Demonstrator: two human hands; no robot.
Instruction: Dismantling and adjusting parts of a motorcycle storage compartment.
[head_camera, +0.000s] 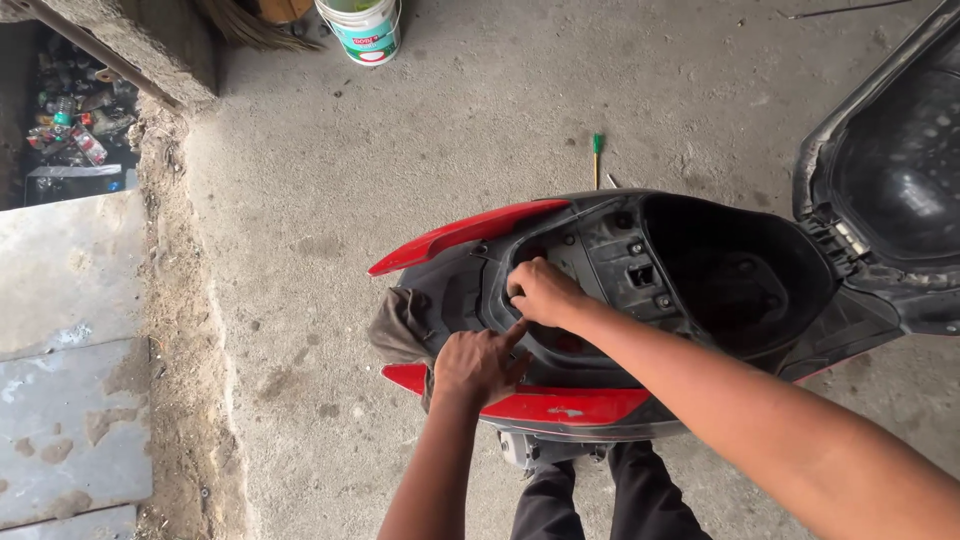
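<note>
A red and black scooter (600, 405) stands below me with its seat (890, 160) lifted open at the right. The black under-seat tub (730, 265) is exposed. My right hand (540, 292) rests, fingers curled, on the black rear frame part behind the tub; whether it grips something small is hidden. My left hand (478, 365) sits just below it on the rear panel, index finger pointing up toward the right hand. A brown rag (400, 325) hangs off the tail beside the left hand.
A green-handled screwdriver (597, 155) lies on the concrete floor beyond the scooter. A white bucket (362, 30) stands at the top. Stone slabs (70, 350) and a litter-filled drain (70, 120) run along the left. My dark trousers (600, 500) show below.
</note>
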